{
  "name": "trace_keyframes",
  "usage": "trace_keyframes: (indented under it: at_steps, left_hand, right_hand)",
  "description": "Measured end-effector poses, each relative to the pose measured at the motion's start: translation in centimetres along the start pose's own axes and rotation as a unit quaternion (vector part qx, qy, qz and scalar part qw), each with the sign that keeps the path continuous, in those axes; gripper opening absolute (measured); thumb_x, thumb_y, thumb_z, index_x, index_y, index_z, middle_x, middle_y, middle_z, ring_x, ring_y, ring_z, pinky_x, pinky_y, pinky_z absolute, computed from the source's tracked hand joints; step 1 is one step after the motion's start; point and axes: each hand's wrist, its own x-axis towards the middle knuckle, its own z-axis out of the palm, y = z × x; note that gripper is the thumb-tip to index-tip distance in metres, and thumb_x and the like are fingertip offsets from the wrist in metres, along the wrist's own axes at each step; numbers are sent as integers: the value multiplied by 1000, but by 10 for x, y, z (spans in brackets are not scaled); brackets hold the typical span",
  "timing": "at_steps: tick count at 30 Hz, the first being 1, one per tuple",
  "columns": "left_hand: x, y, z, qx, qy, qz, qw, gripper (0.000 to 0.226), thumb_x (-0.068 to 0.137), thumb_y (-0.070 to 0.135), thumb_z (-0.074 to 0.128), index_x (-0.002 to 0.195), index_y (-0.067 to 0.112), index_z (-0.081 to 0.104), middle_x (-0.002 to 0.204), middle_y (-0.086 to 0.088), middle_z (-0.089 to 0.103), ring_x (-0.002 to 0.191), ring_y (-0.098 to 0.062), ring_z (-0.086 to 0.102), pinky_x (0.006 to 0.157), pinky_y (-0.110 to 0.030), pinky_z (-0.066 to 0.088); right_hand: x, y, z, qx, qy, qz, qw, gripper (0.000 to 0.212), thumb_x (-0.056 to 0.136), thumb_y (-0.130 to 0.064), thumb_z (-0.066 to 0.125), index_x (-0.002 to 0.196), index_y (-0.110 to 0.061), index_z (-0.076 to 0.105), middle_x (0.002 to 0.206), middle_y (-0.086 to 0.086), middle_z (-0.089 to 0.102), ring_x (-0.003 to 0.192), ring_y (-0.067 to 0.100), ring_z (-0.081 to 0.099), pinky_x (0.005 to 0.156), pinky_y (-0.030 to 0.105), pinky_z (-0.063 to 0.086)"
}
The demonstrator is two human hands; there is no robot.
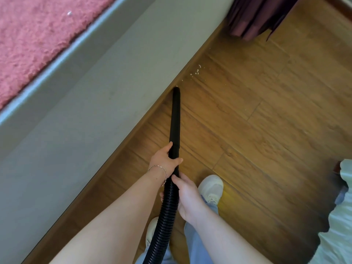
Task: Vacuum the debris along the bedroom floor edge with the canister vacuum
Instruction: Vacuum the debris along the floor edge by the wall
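Observation:
A black vacuum nozzle tube (pixel 175 115) points away from me along the wooden skirting (pixel 133 130), its tip touching the floor by the wall. Small white debris (pixel 197 70) lies on the wooden floor (pixel 257 121) just beyond the tip. My left hand (pixel 164 160) grips the rigid tube near its lower end. My right hand (pixel 187 197) holds the ribbed black hose (pixel 163 221) just below it. The canister itself is out of view.
A pale wall (pixel 85 111) runs diagonally on the left, with a pink fluffy surface (pixel 32 39) above a ledge. Dark red curtains (pixel 253 16) hang at the top. Light green bedding (pixel 341 225) is at the right edge. My white shoes (pixel 212 187) stand behind the hose.

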Motion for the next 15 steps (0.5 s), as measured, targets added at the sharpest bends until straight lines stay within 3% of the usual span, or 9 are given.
trace_keyframes:
  at_steps: [7, 15]
  left_hand:
    - [16, 26, 10, -3, 6, -7, 1000, 71, 83, 26, 66, 144, 31, 29, 144, 0, 43, 124, -18, 48, 96, -29, 41]
    - [31, 56, 18, -1, 10, -7, 1000, 71, 83, 27, 66, 144, 31, 29, 144, 1, 44, 123, -17, 49, 92, -24, 40]
  right_hand:
    - [13, -27, -13, 6, -4, 4, 1000, 26, 96, -18, 50, 121, -17, 60, 88, 10, 68, 65, 25, 64, 59, 33, 52]
    - [18, -61, -23, 0, -11, 7, 1000, 23, 96, -19, 51, 115, -18, 62, 89, 11, 68, 66, 26, 62, 60, 33, 53]
